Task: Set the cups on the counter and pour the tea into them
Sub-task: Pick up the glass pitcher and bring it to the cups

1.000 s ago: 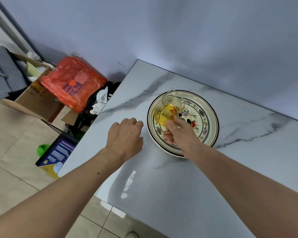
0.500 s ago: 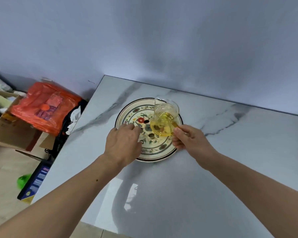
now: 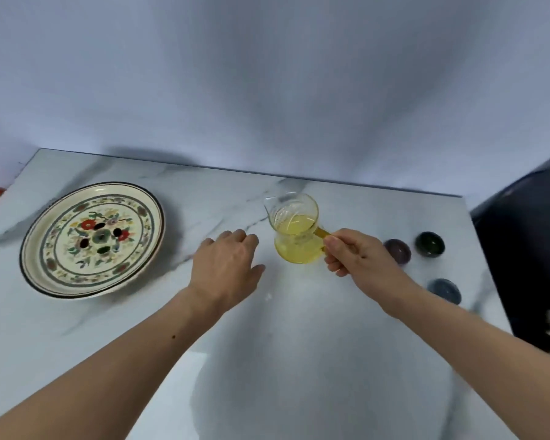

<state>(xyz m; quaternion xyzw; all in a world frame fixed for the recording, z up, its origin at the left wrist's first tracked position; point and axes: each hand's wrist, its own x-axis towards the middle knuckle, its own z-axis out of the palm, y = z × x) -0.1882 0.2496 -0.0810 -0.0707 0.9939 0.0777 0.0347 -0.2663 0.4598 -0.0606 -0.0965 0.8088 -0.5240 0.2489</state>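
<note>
Right hand [image 3: 358, 258] pinches the handle of the upright pitcher [image 3: 296, 231], keeping the tea level; left hand [image 3: 229, 265] hovers spread and empty. Three cups [image 3: 397, 250] wait on the counter [image 3: 299, 360], rightward.

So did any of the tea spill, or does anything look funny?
No spill shows. The glass pitcher is upright in the right hand, tea inside, and the counter looks dry. The three small cups stand upright at the right. The plate lies flat at the left. Nothing stands out.
</note>
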